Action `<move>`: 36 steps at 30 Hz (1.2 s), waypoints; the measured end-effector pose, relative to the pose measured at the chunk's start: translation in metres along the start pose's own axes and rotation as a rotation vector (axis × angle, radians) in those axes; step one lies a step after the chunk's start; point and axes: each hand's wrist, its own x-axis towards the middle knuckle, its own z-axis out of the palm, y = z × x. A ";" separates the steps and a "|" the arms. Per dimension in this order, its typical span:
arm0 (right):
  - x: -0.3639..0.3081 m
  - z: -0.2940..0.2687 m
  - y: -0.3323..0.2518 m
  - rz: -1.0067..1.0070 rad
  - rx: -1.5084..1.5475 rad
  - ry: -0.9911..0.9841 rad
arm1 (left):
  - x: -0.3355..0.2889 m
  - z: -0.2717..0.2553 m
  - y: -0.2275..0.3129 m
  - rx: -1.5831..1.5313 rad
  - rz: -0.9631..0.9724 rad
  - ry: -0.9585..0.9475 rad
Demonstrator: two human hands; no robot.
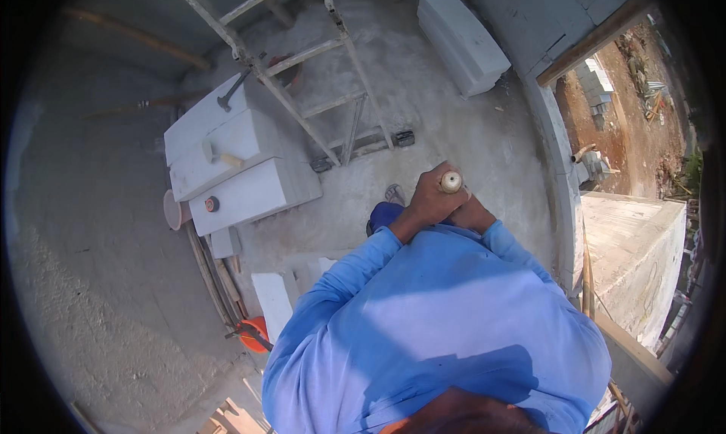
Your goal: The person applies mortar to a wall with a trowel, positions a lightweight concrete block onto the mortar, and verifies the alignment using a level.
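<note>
**Where the forearms [355, 264] converge, the left hand [434, 198] grips a pale handle [451, 181]**

As I observe, both forearms slant inward before the blue shirt [454, 305]. Left fingers [456, 199]: clamped around the handle, round end upward. Right hand [474, 216]: just below, partly hidden; I cannot tell its finger closure. A ladder [305, 56] stands ahead; white blocks [253, 192] lie stacked at the left.

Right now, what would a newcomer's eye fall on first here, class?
A blue shirt fills the lower middle; just above it, the left hand grips a pale, round-ended handle, the right hand close by. Left of centre, big white blocks lie stacked, a dark hammer on top, beside a ladder.
</note>
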 end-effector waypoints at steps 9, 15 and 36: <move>0.094 -0.102 -0.020 -0.214 -0.069 0.436 | 0.167 -0.009 0.038 0.177 0.441 -0.179; 0.157 -0.250 -0.057 -0.198 0.175 0.791 | 0.335 -0.031 0.029 0.061 0.367 -0.163; 0.220 -0.831 -0.433 -1.764 -0.404 1.170 | 0.899 0.058 0.167 0.072 0.844 -0.109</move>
